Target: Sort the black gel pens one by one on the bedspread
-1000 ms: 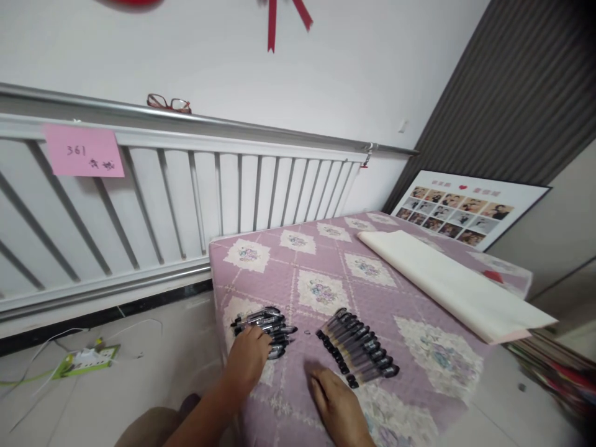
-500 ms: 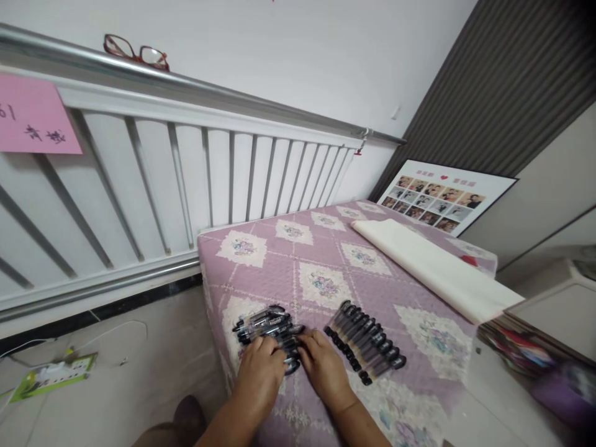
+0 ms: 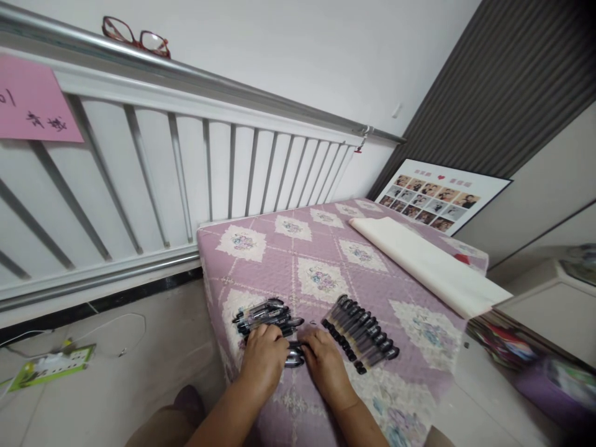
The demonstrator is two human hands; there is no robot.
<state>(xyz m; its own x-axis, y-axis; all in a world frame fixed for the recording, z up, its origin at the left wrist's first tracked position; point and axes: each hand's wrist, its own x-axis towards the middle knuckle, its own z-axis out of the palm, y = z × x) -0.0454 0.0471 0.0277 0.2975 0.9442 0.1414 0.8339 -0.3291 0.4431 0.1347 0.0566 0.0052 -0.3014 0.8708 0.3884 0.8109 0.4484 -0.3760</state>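
Observation:
A loose heap of black-capped pens lies on a purple quilted surface near its front left corner. My left hand and my right hand rest side by side just below the heap, fingers curled round a pen held between them. To the right of my right hand lies a neat row of pens, set side by side on a slant.
A rolled cream sheet lies across the far right of the quilt. A framed photo collage leans on the dark wall. White railing stands behind, with red glasses on top and a pink note. A green power strip lies on the floor.
My right hand has moved left from beside the pen row to meet my left hand at the heap. Both now close on a pen. The view has tilted down.

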